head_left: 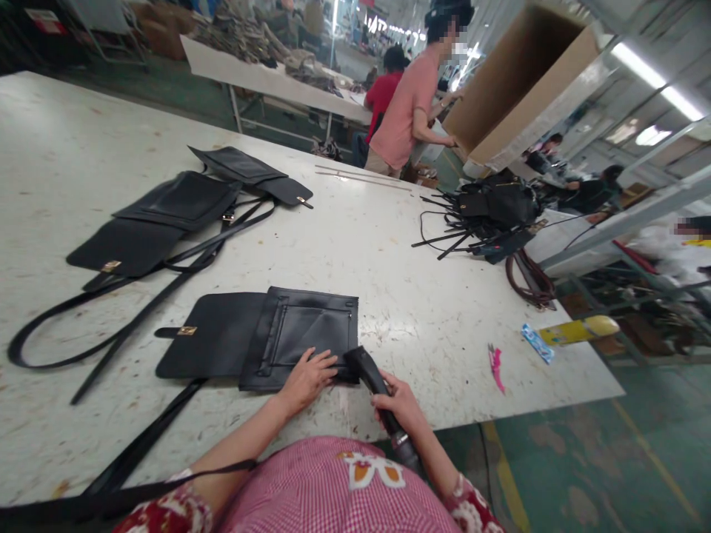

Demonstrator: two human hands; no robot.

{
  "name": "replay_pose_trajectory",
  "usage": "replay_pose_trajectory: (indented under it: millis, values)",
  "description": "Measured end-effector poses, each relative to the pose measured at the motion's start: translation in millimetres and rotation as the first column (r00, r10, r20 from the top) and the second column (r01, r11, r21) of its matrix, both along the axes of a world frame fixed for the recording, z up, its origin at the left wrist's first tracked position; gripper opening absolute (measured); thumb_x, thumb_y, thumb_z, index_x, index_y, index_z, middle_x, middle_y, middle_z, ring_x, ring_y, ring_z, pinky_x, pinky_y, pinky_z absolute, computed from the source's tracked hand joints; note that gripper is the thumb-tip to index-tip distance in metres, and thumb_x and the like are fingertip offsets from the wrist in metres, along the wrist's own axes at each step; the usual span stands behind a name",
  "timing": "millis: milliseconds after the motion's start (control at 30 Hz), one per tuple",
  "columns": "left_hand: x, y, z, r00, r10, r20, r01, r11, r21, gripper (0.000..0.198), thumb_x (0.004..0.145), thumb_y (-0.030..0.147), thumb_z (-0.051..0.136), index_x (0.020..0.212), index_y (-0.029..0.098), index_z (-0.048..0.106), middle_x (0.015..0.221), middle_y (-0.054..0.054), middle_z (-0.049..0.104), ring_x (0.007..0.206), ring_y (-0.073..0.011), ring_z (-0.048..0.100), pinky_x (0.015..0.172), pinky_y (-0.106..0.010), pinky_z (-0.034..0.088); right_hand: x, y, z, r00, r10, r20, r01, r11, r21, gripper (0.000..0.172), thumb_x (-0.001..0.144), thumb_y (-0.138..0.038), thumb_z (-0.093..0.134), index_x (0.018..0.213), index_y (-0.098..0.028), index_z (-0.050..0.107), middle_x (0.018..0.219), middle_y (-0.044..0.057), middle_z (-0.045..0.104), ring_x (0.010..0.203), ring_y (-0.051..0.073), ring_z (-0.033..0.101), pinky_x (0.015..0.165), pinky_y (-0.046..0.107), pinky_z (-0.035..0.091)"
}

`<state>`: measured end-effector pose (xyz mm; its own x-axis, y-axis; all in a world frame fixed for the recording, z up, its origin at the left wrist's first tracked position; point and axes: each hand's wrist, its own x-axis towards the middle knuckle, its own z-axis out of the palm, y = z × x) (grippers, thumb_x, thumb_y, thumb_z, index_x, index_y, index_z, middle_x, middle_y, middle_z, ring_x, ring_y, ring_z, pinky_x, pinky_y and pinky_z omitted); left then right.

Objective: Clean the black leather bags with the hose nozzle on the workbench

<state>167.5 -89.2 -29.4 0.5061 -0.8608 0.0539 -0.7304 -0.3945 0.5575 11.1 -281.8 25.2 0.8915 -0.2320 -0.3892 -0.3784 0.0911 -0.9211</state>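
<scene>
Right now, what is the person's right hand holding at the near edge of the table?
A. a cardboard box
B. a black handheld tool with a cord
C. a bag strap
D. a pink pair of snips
B: the right hand is wrapped around a black handheld tool whose tip meets the corner of the black bag, while the left hand presses flat on that bag; the pink snips lie untouched on the table.

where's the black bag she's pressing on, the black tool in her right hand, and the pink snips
black bag (pixel 311 329), head view, on its front panel
black tool (pixel 371 376), head view, on its handle above the grip
pink snips (pixel 495 364), head view, on the pink handle
</scene>
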Motion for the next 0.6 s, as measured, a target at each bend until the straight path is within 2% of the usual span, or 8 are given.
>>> replay_pose_trajectory:
  millis: [100,200,300,400,500,600]
  values:
    - [16.4,-6.4,7.1,0.990,0.085,-0.109,-0.087,0.996,-0.016,0.027,0.083,0.026,0.042,0.095,0.023,0.065,0.108,-0.005,0.064,0.110,-0.0199,0.051,0.099,-0.039,0.029,9.7,-5.8,6.3,0.992,-0.109,0.057,0.112,0.992,-0.054,0.074,0.061,-0.026,0.066,0.128,-0.012,0.038,0.051,-0.005,0.056,0.038,0.013,0.051,0.034,0.023,0.045]
    - [31.6,-11.2,11.5,0.976,0.124,-0.180,-0.129,0.991,-0.018,0.026,0.079,0.024,0.044,0.090,0.019,0.068,0.093,-0.005,0.068,0.092,-0.0177,0.058,0.084,-0.029,0.040,-2.4,-13.7,17.6,0.993,-0.095,0.064,0.100,0.991,-0.084,0.076,0.063,-0.026,0.066,0.131,-0.012,0.034,0.050,-0.005,0.056,0.037,0.013,0.050,0.034,0.023,0.044]
    - [39.0,-15.6,11.4,0.953,0.153,-0.262,-0.164,0.986,-0.020,0.026,0.072,0.018,0.047,0.086,0.019,0.069,0.090,-0.003,0.068,0.089,-0.0165,0.059,0.079,-0.025,0.040,-21.6,-13.0,23.7,0.996,-0.077,0.053,0.082,0.993,-0.089,0.077,0.064,-0.024,0.065,0.132,-0.013,0.032,0.054,-0.004,0.058,0.037,0.012,0.050,0.034,0.022,0.043]
    - [42.2,-20.1,9.3,0.919,0.192,-0.344,-0.202,0.979,0.007,0.030,0.066,0.016,0.048,0.087,0.019,0.069,0.088,-0.002,0.069,0.085,-0.0166,0.059,0.074,-0.023,0.040,-31.8,-3.4,22.5,0.999,-0.042,0.023,0.044,0.996,-0.075,0.077,0.061,-0.021,0.064,0.132,-0.015,0.033,0.066,-0.001,0.061,0.039,0.011,0.050,0.034,0.022,0.042]
    - [45.7,-24.2,8.5,0.882,0.226,-0.414,-0.222,0.973,0.059,0.031,0.063,0.016,0.049,0.086,0.018,0.070,0.077,-0.001,0.069,0.075,-0.0163,0.060,0.065,-0.023,0.040,-28.9,7.8,18.1,0.999,0.046,0.029,-0.044,0.996,-0.083,0.074,0.058,-0.015,0.062,0.129,-0.017,0.039,0.069,-0.002,0.060,0.042,0.010,0.050,0.036,0.020,0.041]
    - [49.3,-27.6,9.0,0.852,0.253,-0.458,-0.232,0.967,0.103,0.030,0.060,0.016,0.049,0.081,0.017,0.070,0.068,0.001,0.067,0.067,-0.0155,0.058,0.059,-0.022,0.038,-13.8,14.8,11.5,0.993,0.099,0.060,-0.090,0.986,-0.142,0.069,0.056,-0.011,0.061,0.124,-0.019,0.047,0.061,-0.006,0.055,0.042,0.008,0.048,0.037,0.018,0.038]
